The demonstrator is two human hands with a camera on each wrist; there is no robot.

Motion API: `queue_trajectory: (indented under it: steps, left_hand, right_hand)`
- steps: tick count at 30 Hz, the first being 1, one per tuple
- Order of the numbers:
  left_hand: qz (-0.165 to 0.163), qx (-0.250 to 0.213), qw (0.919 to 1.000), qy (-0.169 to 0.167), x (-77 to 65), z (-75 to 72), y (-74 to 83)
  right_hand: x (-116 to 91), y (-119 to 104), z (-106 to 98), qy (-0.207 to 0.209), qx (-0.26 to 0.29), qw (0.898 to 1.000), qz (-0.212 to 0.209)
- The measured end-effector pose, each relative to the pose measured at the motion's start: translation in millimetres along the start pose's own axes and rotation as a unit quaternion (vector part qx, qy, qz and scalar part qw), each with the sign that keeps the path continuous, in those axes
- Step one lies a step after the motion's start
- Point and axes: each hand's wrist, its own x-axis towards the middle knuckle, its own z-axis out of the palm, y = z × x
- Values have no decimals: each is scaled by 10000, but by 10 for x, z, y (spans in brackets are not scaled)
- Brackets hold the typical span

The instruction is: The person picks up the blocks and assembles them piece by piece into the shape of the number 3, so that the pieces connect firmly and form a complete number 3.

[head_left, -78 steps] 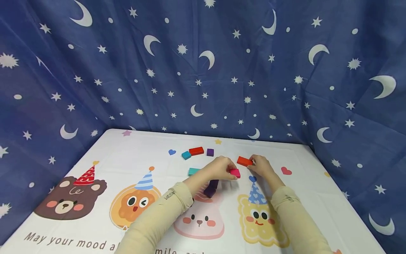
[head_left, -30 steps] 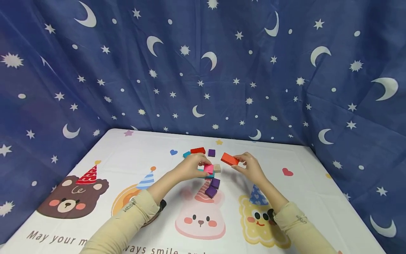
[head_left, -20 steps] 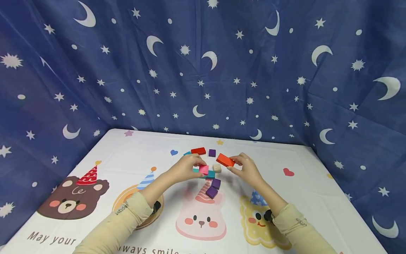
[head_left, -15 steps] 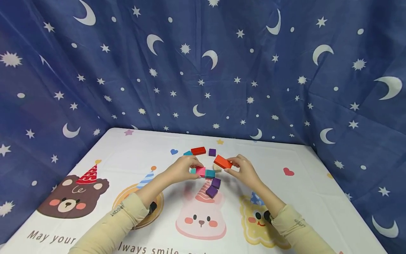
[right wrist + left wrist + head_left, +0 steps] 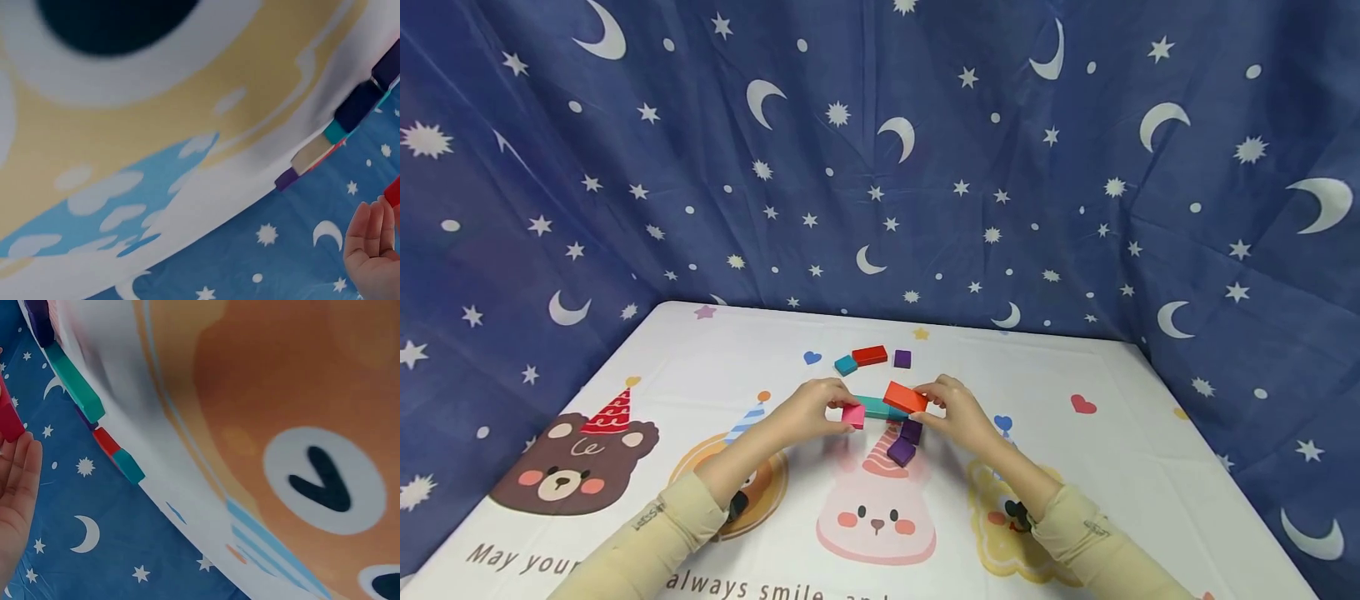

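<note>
My left hand (image 5: 808,411) pinches a pink block (image 5: 853,416) between thumb and fingers, at the left end of a long teal block (image 5: 872,407). An orange-red block (image 5: 906,397) is gripped at its right end by my right hand (image 5: 955,412); it is held raised and overlaps the teal block's right end in the head view. Just below it lie two purple blocks, one (image 5: 901,451) nearer than the other (image 5: 911,431). A beige wooden block (image 5: 312,154) shows in the right wrist view but is hidden behind the orange-red block in the head view.
Farther back on the white printed tablecloth (image 5: 737,342) lie a red block (image 5: 869,356), a small teal block (image 5: 846,365) touching its left end, and a purple cube (image 5: 902,358). A blue curtain (image 5: 820,167) with moons and stars hangs behind the table's far edge.
The left hand has carried the pink block leftward past the teal block. My right hand has lifted the orange-red block from the table and brought it left, covering the beige block from view.
</note>
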Motion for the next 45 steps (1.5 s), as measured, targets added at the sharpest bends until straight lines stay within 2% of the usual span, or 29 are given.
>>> queue_trajectory:
  steps: [13,19,24,30,37,45]
  left_hand:
    - [-45,60,10000,62,-190,-20,-94]
    - [-99,233,9997,-4,-261,-82,-158]
    - [-255,267,9992,-140,-332,-137,-217]
    - [-408,297,9979,-398,-400,-119,-258]
    - [-357,244,9980,-452,-412,-105,-268]
    - [-362,220,9977,-520,-383,-103,-269]
  right_hand:
    - [-41,-170,211,-247,-89,9993,-259]
    - [-30,-249,288,-565,-232,9973,-412]
    - [-29,-311,379,-900,-421,9936,-543]
    - [-44,-374,462,-1209,-649,9884,-645]
    - [-32,-401,511,-1579,-829,9815,-696]
    - [-31,-392,488,-1647,-964,9794,-664]
